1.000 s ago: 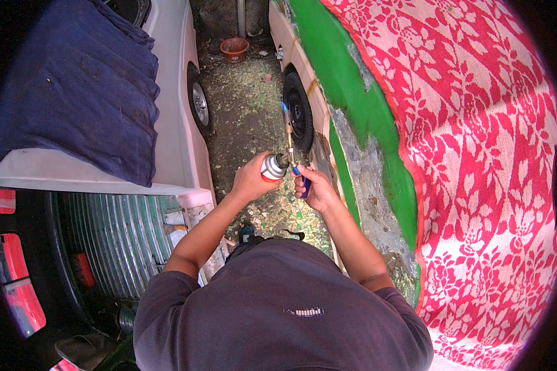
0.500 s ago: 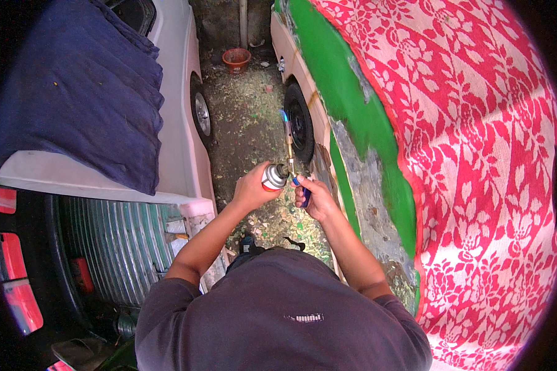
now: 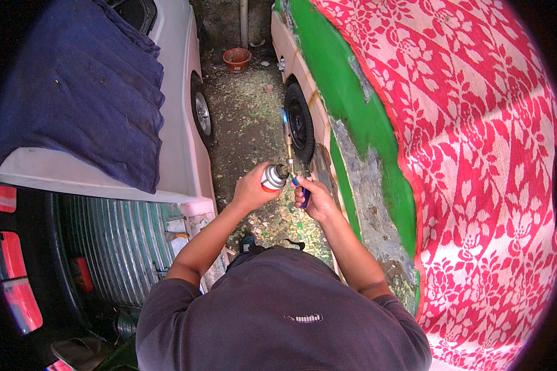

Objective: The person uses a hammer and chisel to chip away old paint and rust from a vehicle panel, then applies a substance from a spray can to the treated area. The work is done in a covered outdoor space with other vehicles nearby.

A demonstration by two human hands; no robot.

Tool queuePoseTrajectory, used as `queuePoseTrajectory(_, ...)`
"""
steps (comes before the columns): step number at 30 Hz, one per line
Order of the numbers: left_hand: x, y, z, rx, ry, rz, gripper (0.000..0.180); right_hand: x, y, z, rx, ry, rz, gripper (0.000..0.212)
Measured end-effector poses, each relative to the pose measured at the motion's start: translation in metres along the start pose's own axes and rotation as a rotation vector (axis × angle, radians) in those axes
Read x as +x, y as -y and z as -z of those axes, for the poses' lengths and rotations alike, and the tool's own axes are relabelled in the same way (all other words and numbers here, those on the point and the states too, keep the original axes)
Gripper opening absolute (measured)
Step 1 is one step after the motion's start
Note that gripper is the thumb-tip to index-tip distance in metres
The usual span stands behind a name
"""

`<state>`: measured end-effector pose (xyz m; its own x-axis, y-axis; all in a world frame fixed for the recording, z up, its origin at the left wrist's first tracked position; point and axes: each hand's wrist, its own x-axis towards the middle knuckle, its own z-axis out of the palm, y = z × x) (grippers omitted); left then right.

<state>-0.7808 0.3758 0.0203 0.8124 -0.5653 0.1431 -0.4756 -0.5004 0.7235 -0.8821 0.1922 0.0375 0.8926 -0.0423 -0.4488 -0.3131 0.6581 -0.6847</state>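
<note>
With left hand gripping the gas torch, right-hand fingers pinching the blue lighter should spark just beside the nozzle tip.

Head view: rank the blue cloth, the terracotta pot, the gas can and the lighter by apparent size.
1. blue cloth
2. terracotta pot, though far off
3. gas can in the left hand
4. lighter, mostly hidden by the right hand
</note>
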Motion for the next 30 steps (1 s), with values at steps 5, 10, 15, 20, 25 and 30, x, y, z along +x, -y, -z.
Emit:
queuePoseTrajectory(5, 0.0000, 0.0018, -0.0023, 0.008, -0.018, -0.036, 0.078, -0.0020, 0.0000, -0.0005, -0.025, -0.016, 0.019, 0.032)
queuePoseTrajectory(10, -0.0015, 0.0032, -0.0030, 0.010, -0.010, -0.034, 0.078, -0.0049, -0.0002, -0.0015, -0.051, -0.022, 0.019, 0.031)
queuePoseTrajectory(15, -0.0034, -0.0017, 0.0008, 0.004, 0.015, -0.007, 0.078, -0.0062, -0.0012, -0.0002, -0.029, 0.004, 0.003, 0.031)
queuePoseTrajectory(20, -0.0060, -0.0029, 0.0026, -0.001, 0.012, 0.000, 0.077, -0.0059, -0.0030, 0.0012, -0.024, 0.015, -0.009, 0.032)
queuePoseTrajectory(25, -0.0075, -0.0039, 0.0038, 0.000, 0.018, 0.014, 0.077, -0.0051, -0.0044, 0.0028, 0.032, 0.060, -0.031, 0.035)
queuePoseTrajectory(30, -0.0086, -0.0006, 0.0004, 0.004, -0.032, -0.040, 0.081, -0.0070, -0.0031, 0.0025, 0.030, 0.084, -0.037, 0.034)
